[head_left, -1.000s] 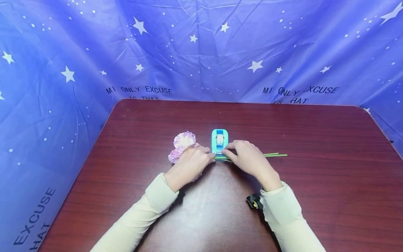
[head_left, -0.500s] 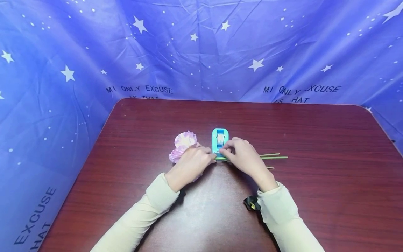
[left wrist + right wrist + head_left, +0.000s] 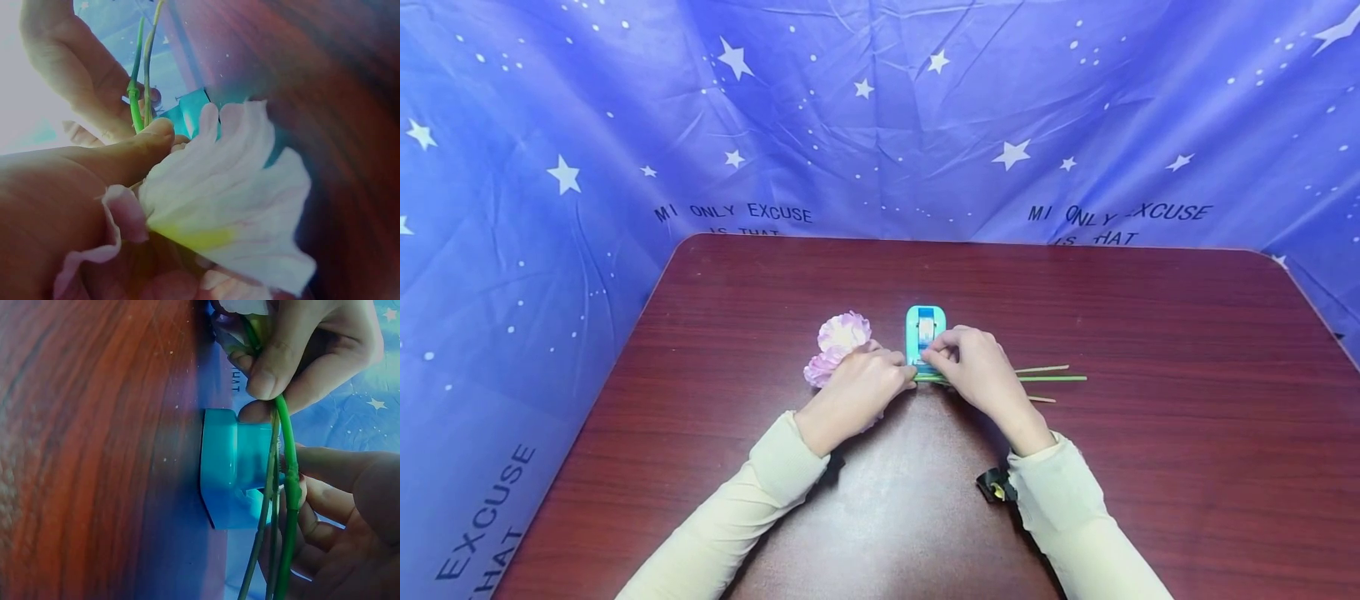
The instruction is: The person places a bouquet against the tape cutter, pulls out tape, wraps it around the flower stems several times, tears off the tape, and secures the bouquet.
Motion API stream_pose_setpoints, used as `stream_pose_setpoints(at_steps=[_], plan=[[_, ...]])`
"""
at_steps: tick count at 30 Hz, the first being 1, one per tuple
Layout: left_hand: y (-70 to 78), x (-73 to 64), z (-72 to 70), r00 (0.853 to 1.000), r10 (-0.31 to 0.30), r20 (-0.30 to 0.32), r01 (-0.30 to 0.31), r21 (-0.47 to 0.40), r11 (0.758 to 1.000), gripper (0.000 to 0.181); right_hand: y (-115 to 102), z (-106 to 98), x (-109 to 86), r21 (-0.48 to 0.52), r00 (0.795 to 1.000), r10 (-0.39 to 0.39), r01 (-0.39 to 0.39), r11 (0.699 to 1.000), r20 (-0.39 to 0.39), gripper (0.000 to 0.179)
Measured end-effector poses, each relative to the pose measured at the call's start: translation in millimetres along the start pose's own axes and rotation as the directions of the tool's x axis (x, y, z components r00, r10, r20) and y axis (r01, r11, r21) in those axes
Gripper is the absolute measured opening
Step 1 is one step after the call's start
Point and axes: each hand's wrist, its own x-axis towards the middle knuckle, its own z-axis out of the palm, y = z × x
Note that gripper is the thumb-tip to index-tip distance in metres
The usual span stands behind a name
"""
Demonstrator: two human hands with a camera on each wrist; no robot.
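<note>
My left hand [image 3: 859, 385] pinches a bundle of green stems [image 3: 291, 519] just below pale pink artificial flowers [image 3: 844, 332]. One white-pink blossom [image 3: 231, 169] fills the middle of the left wrist view. Behind the stems, a turquoise tape dispenser [image 3: 913, 337] sits on the table with its roll of clear tape [image 3: 927, 325]. At the dispenser's front end, the thumb and forefinger of my right hand [image 3: 988, 377] pinch together where the tape comes off; the clear strip itself hardly shows. The stems run under this hand, and their ends spread out to its right.
The dark red wooden table [image 3: 1150, 333] stretches out around the hands. A blue curtain [image 3: 880, 125] with white stars hangs along its back and sides. A black wrist mount [image 3: 996, 485] juts from the right cuff.
My right hand has shifted slightly left and back over the dispenser's front. The stem ends have spread apart, with a third one showing below. My left hand stays nearly still.
</note>
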Motion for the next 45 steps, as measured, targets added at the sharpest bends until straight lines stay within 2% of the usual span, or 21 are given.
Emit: stream_pose_setpoints(at_steps=[10,17,26,39,45], plan=[[-0.8,0.0,1.1,1.0,-0.006,-0.017,0.006,-0.023,1.0,0.013,-1,-2,2.2,0.058,0.999,0.033,-0.031,0.998,-0.023,0.018],[-1.1,1.4,1.2,1.0,-0.016,0.003,0.016,-0.029,0.999,0.013,0,-3,2.1,0.121,0.996,0.079,-0.082,0.989,0.029,0.02],[-1.5,3.1,-0.8,0.999,-0.025,0.029,0.026,-0.045,0.999,0.013,-2,-4,0.6,0.09,0.998,0.042,-0.046,0.995,0.047,0.017],[-1.0,5.0,0.4,0.998,-0.044,0.04,0.048,-0.092,0.995,0.013,-12,-6,-6.8,0.049,0.997,0.067,-0.069,0.996,0.049,0.018],[-2.2,4.4,0.1,0.998,-0.042,0.039,0.045,-0.082,0.996,0.013,-14,-7,-8.6,0.048,0.995,0.072,-0.075,0.996,0.065,0.018]])
